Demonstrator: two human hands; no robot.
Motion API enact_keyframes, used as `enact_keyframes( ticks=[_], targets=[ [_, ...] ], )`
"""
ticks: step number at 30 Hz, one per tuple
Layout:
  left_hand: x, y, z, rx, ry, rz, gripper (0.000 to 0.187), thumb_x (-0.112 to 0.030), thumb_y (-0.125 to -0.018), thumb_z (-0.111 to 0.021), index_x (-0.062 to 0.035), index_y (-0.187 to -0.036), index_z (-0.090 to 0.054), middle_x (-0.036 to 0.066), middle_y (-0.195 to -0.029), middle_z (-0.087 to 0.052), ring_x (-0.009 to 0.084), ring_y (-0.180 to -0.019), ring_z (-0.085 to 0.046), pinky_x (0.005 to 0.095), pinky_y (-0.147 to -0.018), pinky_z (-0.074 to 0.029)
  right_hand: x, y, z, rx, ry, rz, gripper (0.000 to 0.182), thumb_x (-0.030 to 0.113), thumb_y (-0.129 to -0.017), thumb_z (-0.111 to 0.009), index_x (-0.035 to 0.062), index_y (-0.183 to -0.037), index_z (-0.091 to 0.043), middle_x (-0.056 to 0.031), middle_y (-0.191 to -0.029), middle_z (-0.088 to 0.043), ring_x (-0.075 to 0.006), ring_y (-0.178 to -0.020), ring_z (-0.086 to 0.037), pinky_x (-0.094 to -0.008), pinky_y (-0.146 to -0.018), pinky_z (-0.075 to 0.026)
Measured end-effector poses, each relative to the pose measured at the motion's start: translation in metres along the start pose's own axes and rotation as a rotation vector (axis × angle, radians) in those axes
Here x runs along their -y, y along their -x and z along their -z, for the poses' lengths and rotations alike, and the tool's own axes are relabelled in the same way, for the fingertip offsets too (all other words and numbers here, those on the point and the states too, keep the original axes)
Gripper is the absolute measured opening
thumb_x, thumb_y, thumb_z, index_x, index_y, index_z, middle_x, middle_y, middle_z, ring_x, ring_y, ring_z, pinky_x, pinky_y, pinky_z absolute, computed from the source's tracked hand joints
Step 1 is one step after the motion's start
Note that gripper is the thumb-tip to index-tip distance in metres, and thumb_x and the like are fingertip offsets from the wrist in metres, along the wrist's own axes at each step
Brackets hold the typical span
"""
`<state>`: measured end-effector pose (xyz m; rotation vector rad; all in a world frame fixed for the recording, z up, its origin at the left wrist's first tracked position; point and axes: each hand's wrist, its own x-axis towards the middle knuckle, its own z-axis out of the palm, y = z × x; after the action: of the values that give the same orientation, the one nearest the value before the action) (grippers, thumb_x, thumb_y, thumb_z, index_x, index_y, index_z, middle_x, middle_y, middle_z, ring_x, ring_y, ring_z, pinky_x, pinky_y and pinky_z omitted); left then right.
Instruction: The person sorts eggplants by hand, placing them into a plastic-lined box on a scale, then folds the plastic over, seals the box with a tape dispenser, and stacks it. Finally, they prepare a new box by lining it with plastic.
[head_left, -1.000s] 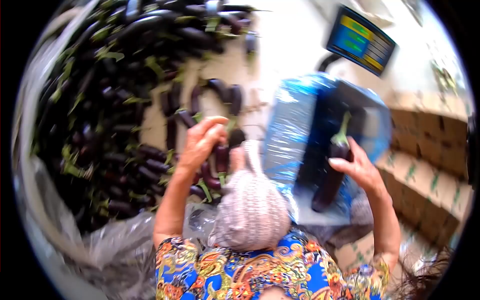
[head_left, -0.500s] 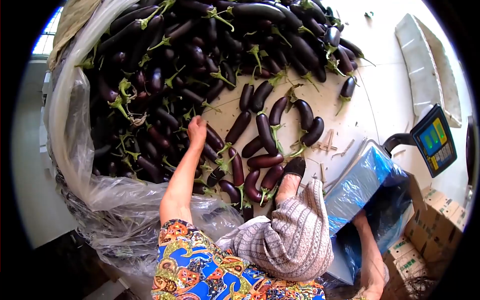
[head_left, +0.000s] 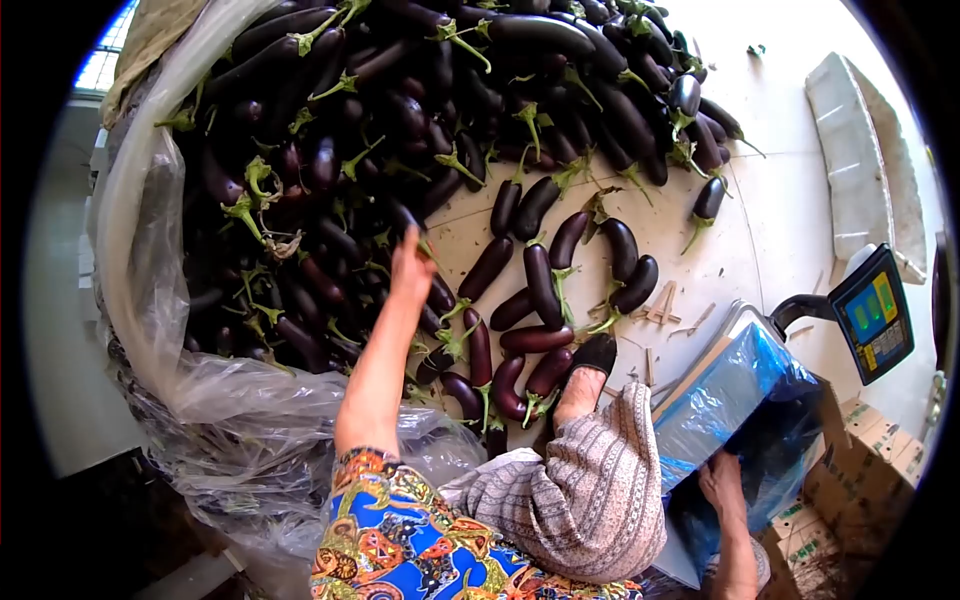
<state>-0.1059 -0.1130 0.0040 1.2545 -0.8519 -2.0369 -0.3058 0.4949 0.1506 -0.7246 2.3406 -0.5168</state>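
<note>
My left hand (head_left: 412, 265) reaches to the edge of the heap, its fingers closed around the stem end of a dark purple eggplant (head_left: 403, 216). Motion blurs the fingertips a little. Several loose eggplants (head_left: 487, 268) lie on the pale floor to the right of this hand. Low on the right, my right hand (head_left: 722, 480) is inside a box lined with blue plastic (head_left: 735, 375). Its fingers bend down into the dark interior, and their tips are hidden.
A large heap of eggplants (head_left: 520, 90) fills the back, edged by clear plastic sheeting (head_left: 160, 300). My shoe (head_left: 596, 352) is beside the loose eggplants. A scale display (head_left: 870, 312) stands above the box. Cartons (head_left: 870, 460) and a white foam tray (head_left: 850, 160) are at right.
My left hand has moved slightly right and up onto an eggplant's stem end. My right hand has risen and shows more inside the box. The whole view has shifted slightly.
</note>
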Motion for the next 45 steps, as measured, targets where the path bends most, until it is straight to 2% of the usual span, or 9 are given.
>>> enact_keyframes(
  ticks=[5,10,17,18,23,27,35,42,45],
  targets=[
    [0.017,0.151,-0.022,0.42,-0.078,0.362,0.043,-0.041,-0.095,-0.063,-0.005,-0.117,-0.057,0.005,-0.082,-0.06,0.0143,-0.067,-0.054,0.0242,-0.053,-0.039,0.092,-0.007,0.071,0.063,-0.157,-0.028,0.019,0.004,-0.086,-0.062,-0.0022,-0.103,-0.062,-0.0217,-0.091,-0.065,-0.0372,-0.081,-0.063,-0.0403,-0.076,-0.051],
    [-0.038,0.212,-0.129,0.764,-0.609,0.295,0.055,-0.024,-0.077,-0.065,0.0004,-0.126,-0.055,0.002,-0.088,-0.063,0.0097,-0.07,-0.057,0.0225,-0.061,-0.047,0.174,-0.007,0.14,-0.451,0.363,0.451,0.051,0.005,-0.067,-0.079,0.002,-0.116,-0.064,-0.0158,-0.12,-0.062,-0.0336,-0.109,-0.059,-0.0425,-0.092,-0.05],
    [-0.061,0.266,-0.322,1.855,-0.908,-0.14,0.061,-0.028,-0.078,-0.072,0.0025,-0.128,-0.056,0.005,-0.083,-0.068,0.0147,-0.066,-0.062,0.0306,-0.063,-0.049,0.204,0.01,0.161,-0.275,0.52,0.614,0.048,0.015,-0.078,-0.068,0.0003,-0.122,-0.055,-0.0155,-0.1,-0.062,-0.0296,-0.088,-0.063,-0.0396,-0.08,-0.052],
    [-0.069,0.274,-0.334,1.698,-0.87,0.267,0.063,-0.035,-0.084,-0.068,0.0025,-0.132,-0.055,0.007,-0.087,-0.07,0.0155,-0.073,-0.065,0.0302,-0.068,-0.051,0.194,0.022,0.167,-0.23,0.386,0.486,0.049,0.017,-0.079,-0.069,0.0002,-0.122,-0.053,-0.0168,-0.102,-0.062,-0.0318,-0.089,-0.064,-0.0401,-0.08,-0.052],
    [-0.036,0.241,-0.322,1.211,-0.793,-0.239,0.052,-0.039,-0.102,-0.047,0.0001,-0.137,-0.052,0.009,-0.103,-0.07,0.0131,-0.09,-0.064,0.0273,-0.085,-0.05,0.131,0.082,0.171,0.038,-0.52,-0.445,0.063,0.046,-0.085,-0.07,0.0015,-0.125,-0.05,-0.0173,-0.115,-0.061,-0.0275,-0.105,-0.06,-0.0372,-0.093,-0.045],
    [0.011,0.217,-0.263,1.107,-0.828,0.143,0.038,-0.026,-0.101,-0.054,-0.0001,-0.129,-0.058,0.007,-0.103,-0.069,0.011,-0.089,-0.063,0.0253,-0.08,-0.05,0.053,0.072,0.107,0.038,-0.822,-0.631,0.077,0.045,-0.082,-0.072,-0.0061,-0.133,-0.046,-0.0187,-0.123,-0.056,-0.0258,-0.116,-0.052,-0.0339,-0.102,-0.038],
    [0.054,0.161,-0.081,0.487,-0.846,0.248,0.035,-0.024,-0.098,-0.058,-0.0029,-0.125,-0.059,0.006,-0.1,-0.068,0.0117,-0.083,-0.065,0.0248,-0.075,-0.052,-0.01,-0.01,-0.004,0.095,0.283,-0.672,0.068,0.045,-0.081,-0.074,-0.0072,-0.12,-0.055,-0.0314,-0.103,-0.067,-0.0445,-0.102,-0.065,-0.0477,-0.089,-0.053],
    [0.062,0.12,-0.01,0.168,-1.085,0.077,0.033,-0.021,-0.098,-0.057,0.0002,-0.123,-0.061,0.008,-0.101,-0.069,0.0111,-0.084,-0.064,0.0236,-0.069,-0.049,-0.088,-0.015,-0.07,-0.013,0.398,-0.576,0.045,0.025,-0.088,-0.061,-0.0024,-0.122,-0.049,-0.0281,-0.097,-0.068,-0.0468,-0.092,-0.066,-0.0543,-0.077,-0.055],
    [0.084,0.1,-0.053,0.169,-1.242,-0.287,0.054,-0.043,-0.091,-0.063,0.0003,-0.122,-0.061,0.023,-0.105,-0.069,0.0339,-0.1,-0.066,0.0415,-0.091,-0.049,-0.062,-0.007,-0.045,0.031,0.387,-0.484,0.044,0.02,-0.087,-0.062,-0.0037,-0.122,-0.05,-0.0298,-0.096,-0.067,-0.0474,-0.091,-0.066,-0.0551,-0.077,-0.055]
  ],
)
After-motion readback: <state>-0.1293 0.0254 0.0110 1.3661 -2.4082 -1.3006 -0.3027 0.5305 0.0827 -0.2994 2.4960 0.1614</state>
